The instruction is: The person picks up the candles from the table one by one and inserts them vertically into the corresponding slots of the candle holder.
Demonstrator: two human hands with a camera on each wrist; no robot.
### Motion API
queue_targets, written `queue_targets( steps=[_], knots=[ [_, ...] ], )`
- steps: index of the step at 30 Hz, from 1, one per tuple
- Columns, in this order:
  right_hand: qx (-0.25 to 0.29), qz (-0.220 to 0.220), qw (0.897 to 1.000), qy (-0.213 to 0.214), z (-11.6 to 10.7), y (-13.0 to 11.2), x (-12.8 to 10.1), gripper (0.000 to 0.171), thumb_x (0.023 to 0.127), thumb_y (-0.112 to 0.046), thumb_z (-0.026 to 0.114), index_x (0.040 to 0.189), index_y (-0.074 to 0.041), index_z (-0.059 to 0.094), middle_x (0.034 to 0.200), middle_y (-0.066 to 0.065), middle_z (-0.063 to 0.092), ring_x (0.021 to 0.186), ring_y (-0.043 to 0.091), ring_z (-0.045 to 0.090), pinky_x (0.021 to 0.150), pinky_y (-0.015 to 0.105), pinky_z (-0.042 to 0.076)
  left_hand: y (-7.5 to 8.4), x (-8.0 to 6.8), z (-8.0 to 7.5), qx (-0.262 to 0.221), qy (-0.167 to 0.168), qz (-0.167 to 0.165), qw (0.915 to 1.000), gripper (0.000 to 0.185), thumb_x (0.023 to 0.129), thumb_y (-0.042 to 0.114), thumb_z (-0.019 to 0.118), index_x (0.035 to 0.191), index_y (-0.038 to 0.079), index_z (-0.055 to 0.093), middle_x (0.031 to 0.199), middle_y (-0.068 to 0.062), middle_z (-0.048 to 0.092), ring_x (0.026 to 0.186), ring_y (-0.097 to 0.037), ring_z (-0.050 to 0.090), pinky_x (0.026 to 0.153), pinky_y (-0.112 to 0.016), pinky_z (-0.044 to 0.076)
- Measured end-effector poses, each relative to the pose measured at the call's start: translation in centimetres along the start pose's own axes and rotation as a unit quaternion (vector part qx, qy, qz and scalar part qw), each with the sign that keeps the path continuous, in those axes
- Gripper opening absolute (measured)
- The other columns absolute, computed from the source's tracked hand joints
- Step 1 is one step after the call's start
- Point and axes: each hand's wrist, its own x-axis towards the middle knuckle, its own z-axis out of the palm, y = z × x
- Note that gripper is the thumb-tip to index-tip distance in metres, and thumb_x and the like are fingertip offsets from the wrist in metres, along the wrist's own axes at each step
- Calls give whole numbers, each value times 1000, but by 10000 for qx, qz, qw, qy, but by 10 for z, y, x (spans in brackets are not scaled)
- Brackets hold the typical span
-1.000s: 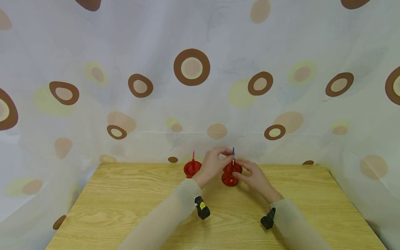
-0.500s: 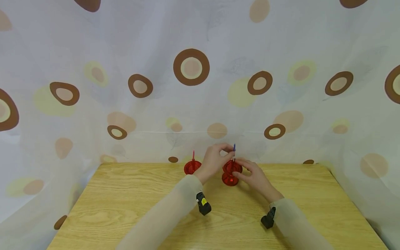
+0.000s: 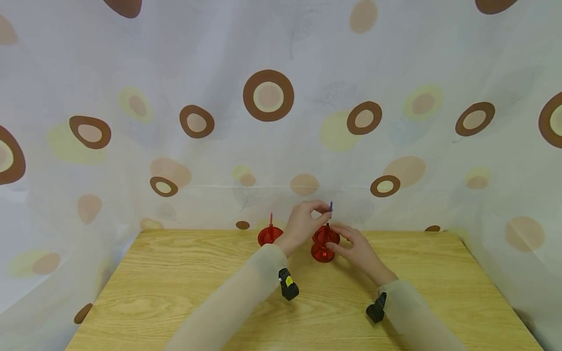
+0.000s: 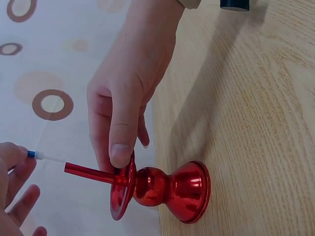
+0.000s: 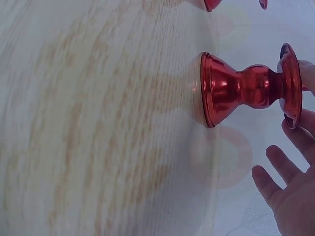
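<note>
In the head view my left hand [image 3: 303, 222] pinches a thin blue stick [image 3: 331, 206] between thumb and fingertips. The left wrist view shows a narrow white tip [image 4: 51, 158] on it, close to the mouth of a slim red tube. That tube rises from the dish of a shiny red stand [image 4: 184, 189] shaped like a candlestick, upright on the table. My right hand [image 3: 360, 251] grips the dish's rim, its thumb on top. Under the dish, its other fingers [image 5: 283, 169] spread in the right wrist view.
A second red stand [image 3: 269, 236], with a pink stick [image 3: 271, 218] upright in it, is to the left, partly behind my left hand. The wooden table [image 3: 175, 282] ends at a patterned cloth [image 3: 219, 161] close behind both stands.
My left hand has risen and shifted slightly right, lifting the blue stick higher above the tube. The right hand and both stands stay in place.
</note>
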Motion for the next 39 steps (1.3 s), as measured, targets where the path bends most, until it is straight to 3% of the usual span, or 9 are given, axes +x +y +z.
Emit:
queue_targets(
  steps=[12,19,28,39],
  knots=[
    [-39,83,10000,4,1,0,0,55,98,-26,75,145,0,59,153,22,52,142,48,43,109,68,40,-5,2,0,-32,66,-45,10000,19,102,20,70,112,7,79,108,-1,78,110,-17,68,104,-50,52],
    [27,145,9999,14,1,0,-1,56,98,-26,75,146,-2,59,154,20,52,143,48,43,110,68,40,-5,2,0,343,116,-140,9992,16,101,23,71,110,13,80,108,2,78,109,-14,68,102,-40,54],
    [40,-99,9999,54,2,3,0,53,97,-22,76,143,1,61,150,22,55,141,47,46,109,68,42,-10,2,2,489,149,-31,9987,16,100,21,72,109,12,81,106,1,79,107,-16,69,98,-40,55],
    [48,-95,9999,80,1,3,0,53,97,-22,76,142,2,61,150,22,55,141,47,46,109,67,42,-11,2,5,615,136,64,9980,15,99,21,73,107,12,81,104,1,79,105,-15,69,96,-37,54]
  ],
)
